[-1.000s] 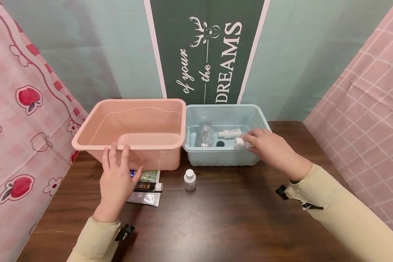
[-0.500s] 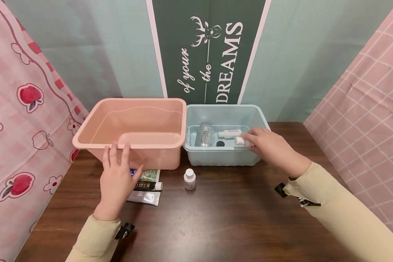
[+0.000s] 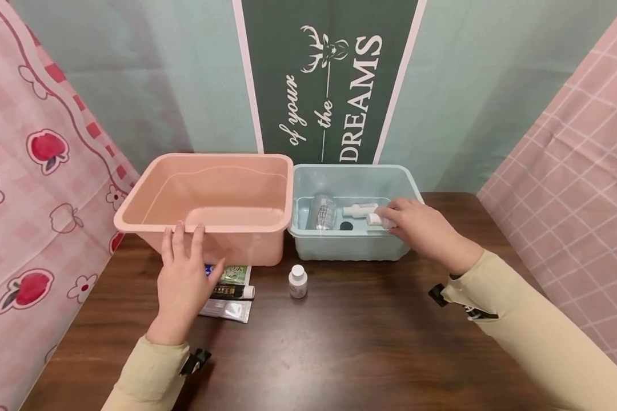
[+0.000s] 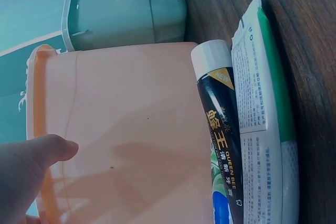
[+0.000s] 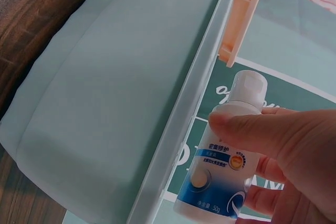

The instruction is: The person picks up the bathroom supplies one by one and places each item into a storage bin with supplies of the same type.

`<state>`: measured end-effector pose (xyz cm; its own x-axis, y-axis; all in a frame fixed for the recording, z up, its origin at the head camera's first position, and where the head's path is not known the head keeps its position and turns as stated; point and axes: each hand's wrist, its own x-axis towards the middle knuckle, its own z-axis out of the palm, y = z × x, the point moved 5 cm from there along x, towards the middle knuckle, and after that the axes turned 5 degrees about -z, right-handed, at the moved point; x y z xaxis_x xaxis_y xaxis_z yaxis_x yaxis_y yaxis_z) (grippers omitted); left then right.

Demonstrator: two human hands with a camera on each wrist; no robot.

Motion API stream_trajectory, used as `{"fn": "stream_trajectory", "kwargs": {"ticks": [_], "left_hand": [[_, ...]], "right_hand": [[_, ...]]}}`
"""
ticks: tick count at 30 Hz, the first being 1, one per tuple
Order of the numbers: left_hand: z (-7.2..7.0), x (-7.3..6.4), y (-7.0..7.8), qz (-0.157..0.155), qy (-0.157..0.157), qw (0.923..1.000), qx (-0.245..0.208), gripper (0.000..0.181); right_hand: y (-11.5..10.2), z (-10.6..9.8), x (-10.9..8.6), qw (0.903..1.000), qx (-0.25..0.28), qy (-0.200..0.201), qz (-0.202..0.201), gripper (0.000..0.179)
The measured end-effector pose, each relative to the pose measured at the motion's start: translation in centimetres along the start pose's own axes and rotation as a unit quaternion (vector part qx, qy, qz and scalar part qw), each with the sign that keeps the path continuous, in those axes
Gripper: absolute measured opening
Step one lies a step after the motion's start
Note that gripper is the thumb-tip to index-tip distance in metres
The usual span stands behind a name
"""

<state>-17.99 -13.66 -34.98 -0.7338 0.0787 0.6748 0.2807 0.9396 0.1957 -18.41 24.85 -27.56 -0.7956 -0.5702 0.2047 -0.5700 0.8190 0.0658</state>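
Gripping a white-capped bottle [image 5: 217, 167], blue lower label [image 5: 211, 198], right fingers [image 5: 262, 200] round it, left fingers [image 3: 179, 244] extended

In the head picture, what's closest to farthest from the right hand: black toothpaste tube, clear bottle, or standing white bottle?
1. Clear bottle, inside the blue tub, left of the right hand.
2. Standing white bottle, on the table, farther left.
3. Black toothpaste tube, farthest left.
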Motion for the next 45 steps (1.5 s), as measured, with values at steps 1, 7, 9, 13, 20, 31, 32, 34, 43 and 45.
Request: {"fn": "stream_trajectory", "kwargs": {"ticks": [1, 7, 9, 13, 20, 31, 32, 34, 43, 45], "left_hand": [[0.0, -0.1, 0.0, -0.001, 0.0, 1.0, 0.0, 0.08], [-0.1, -0.3, -0.1, -0.004, -0.001, 1.0, 0.0, 0.081], [-0.2, -0.4, -0.2, -0.004, 0.001, 1.0, 0.0, 0.081], [-0.2, -0.2, -0.1, -0.003, 0.0, 1.0, -0.001, 0.081], [-0.1, -0.2, 0.1, -0.001, 0.001, 1.0, -0.004, 0.08], [-0.3, -0.1, 0.2, 0.003, 0.008, 1.0, -0.005, 0.081], [-0.2, -0.2, 0.2, 0.002, 0.007, 0.9999, -0.007, 0.081], [0.0, -0.4, 0.1, -0.001, 0.01, 0.9999, -0.009, 0.081], [0.1, 0.1, 0.1, -0.007, 0.016, 0.9998, -0.011, 0.08], [0.1, 0.1, 0.2, -0.006, 0.015, 0.9998, -0.01, 0.081]], "right_hand": [[0.0, 0.1, 0.1, 1.0, 0.0, -0.003, 0.0, 0.04], [0.0, 0.5, 0.4, 0.9999, -0.002, -0.013, 0.002, 0.041], [0.1, 0.6, 0.5, 0.9999, -0.003, -0.016, 0.001, 0.041], [0.4, 0.7, 0.5, 0.9999, -0.007, -0.015, 0.0, 0.041], [0.6, 0.1, 0.7, 0.9998, -0.002, -0.02, -0.005, 0.041], [1.4, -0.3, 1.4, 0.9973, -0.007, -0.073, 0.007, 0.04], [1.4, -0.2, 1.4, 0.997, -0.005, -0.077, 0.009, 0.04], [1.4, 0.0, 1.6, 0.9966, 0.0, -0.082, 0.009, 0.04], [1.8, 0.9, 3.3, 0.9953, 0.012, -0.096, -0.003, 0.039], [1.9, 1.0, 3.5, 0.9948, 0.017, -0.1, -0.005, 0.04]]}}
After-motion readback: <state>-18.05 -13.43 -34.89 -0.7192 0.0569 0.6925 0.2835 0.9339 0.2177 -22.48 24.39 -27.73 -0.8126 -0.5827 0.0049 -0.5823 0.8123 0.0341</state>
